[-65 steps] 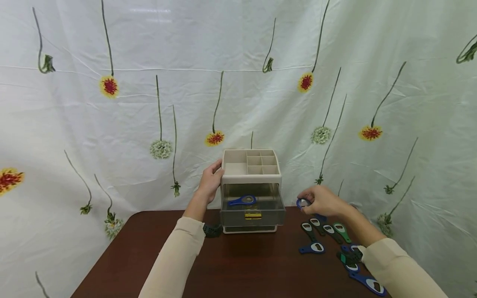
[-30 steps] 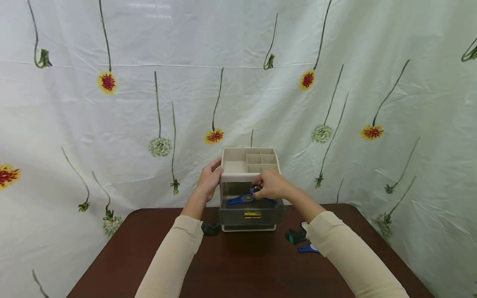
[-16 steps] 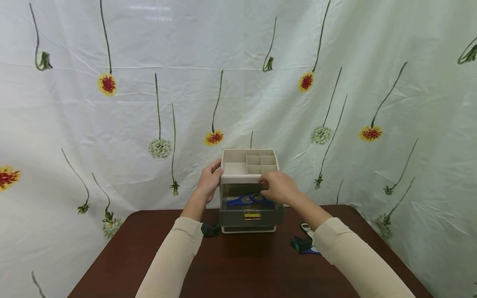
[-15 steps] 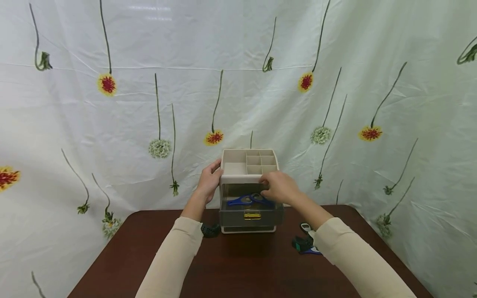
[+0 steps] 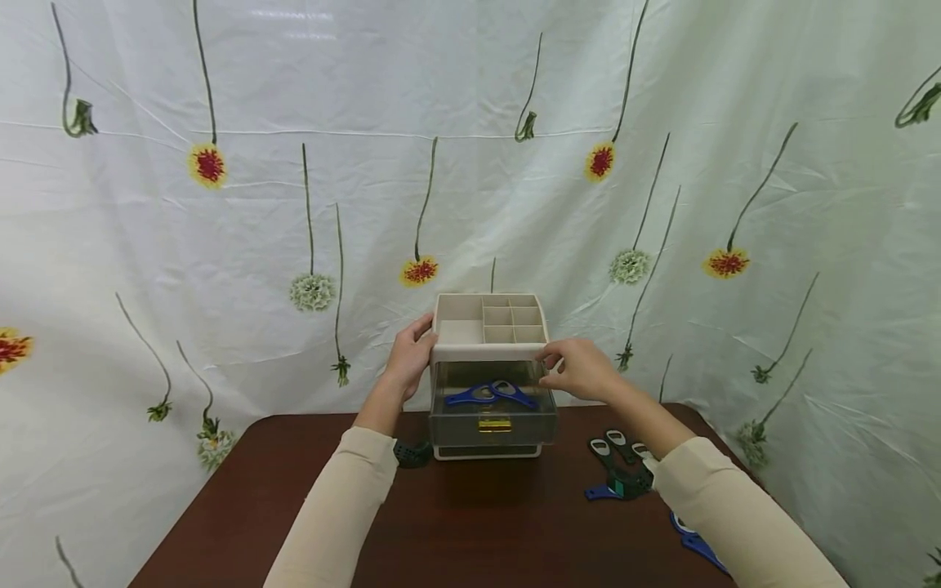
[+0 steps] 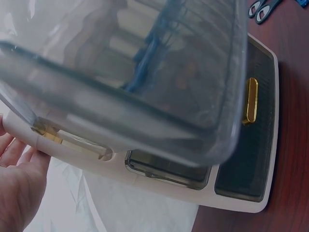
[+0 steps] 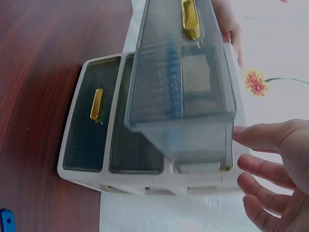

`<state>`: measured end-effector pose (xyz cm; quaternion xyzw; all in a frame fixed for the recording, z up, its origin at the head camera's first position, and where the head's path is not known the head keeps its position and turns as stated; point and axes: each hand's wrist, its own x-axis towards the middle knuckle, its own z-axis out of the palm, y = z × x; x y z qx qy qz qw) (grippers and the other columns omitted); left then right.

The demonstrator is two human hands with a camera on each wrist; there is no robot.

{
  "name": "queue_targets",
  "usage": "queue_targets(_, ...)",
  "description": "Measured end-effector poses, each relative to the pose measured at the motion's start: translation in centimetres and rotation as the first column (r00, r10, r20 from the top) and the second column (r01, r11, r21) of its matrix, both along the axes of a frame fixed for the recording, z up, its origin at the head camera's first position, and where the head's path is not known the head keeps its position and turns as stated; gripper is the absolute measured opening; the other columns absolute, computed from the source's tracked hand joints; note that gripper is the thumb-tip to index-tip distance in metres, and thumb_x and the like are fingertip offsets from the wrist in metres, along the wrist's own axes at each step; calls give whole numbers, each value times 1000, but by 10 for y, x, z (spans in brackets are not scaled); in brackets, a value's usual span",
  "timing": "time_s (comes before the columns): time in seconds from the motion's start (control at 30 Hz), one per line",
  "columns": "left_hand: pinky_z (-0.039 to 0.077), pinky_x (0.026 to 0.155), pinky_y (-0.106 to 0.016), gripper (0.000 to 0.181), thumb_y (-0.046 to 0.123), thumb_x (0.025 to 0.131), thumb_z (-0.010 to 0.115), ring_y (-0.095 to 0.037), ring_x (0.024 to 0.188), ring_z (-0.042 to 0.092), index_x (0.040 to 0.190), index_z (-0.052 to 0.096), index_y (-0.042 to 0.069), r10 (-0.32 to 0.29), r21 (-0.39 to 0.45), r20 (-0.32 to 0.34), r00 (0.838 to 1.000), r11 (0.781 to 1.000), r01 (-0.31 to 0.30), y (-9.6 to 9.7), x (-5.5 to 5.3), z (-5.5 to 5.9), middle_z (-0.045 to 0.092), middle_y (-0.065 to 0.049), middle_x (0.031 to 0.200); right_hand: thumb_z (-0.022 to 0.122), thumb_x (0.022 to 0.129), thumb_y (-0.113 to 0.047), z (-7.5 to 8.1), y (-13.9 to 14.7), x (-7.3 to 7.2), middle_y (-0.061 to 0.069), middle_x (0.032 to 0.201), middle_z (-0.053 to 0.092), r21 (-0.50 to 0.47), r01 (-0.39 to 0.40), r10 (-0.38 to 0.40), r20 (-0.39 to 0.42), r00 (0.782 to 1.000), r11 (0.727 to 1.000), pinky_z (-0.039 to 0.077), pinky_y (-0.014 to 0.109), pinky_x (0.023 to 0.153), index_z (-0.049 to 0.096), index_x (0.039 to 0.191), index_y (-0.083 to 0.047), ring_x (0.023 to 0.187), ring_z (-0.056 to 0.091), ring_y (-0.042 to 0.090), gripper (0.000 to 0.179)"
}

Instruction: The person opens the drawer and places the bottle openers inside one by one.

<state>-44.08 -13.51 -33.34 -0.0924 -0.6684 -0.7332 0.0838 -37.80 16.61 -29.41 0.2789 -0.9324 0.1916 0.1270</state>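
Presently, your left hand grips the left side of a beige plastic organizer box, its fingers bent round the upper edge; your right hand is just beside the right side of the pulled-out, smoky transparent drawer, its fingers spread apart; whether its thumb touches the drawer, I cannot tell; inside this drawer lie two flat blue bottle openers with ring heads, heads near each other, handles pointing outward; a gold handle sits on the drawer's front; on the dark red-brown wooden counter, right of the box, lie several black-handled bottle openers and other blue openers, partly hidden by your cream right sleeve; behind hangs a white flower-printed cloth.
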Motion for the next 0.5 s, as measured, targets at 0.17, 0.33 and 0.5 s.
queue_targets(0.17, 37, 113, -51, 54, 4, 109, 44, -33, 144, 39, 162, 32, 2, -10, 0, 1, 1000, 1000, 10, 0, 0, 0, 32, -17, 164, 82, 89, -12, -3, 14, 0, 11, 98, 73, -36, 13, -13, 7, 1000, 999, 58, 41, 73, 74, 120, 1, 86, 71, 27, 35)
queue_targets(0.33, 37, 113, -51, 54, 4, 109, 44, -33, 144, 39, 162, 32, 3, -6, -2, 2, 1000, 1000, 6, -1, 0, 0, 33, -16, 164, 82, 88, -14, -7, 27, 1, 12, 98, 73, -34, 8, -7, 12, 1000, 999, 58, 43, 74, 74, 118, 0, 85, 71, 27, 34)
queue_targets(0.5, 37, 113, -51, 54, 4, 109, 43, -34, 144, 39, 162, 32, 3, -6, -9, -3, 1000, 1000, 6, -1, 0, -1, 33, -16, 164, 82, 88, -14, -14, 40, 3, 13, 99, 73, -36, -19, 21, 62, 998, 999, 58, 45, 76, 74, 118, 0, 88, 71, 29, 33)
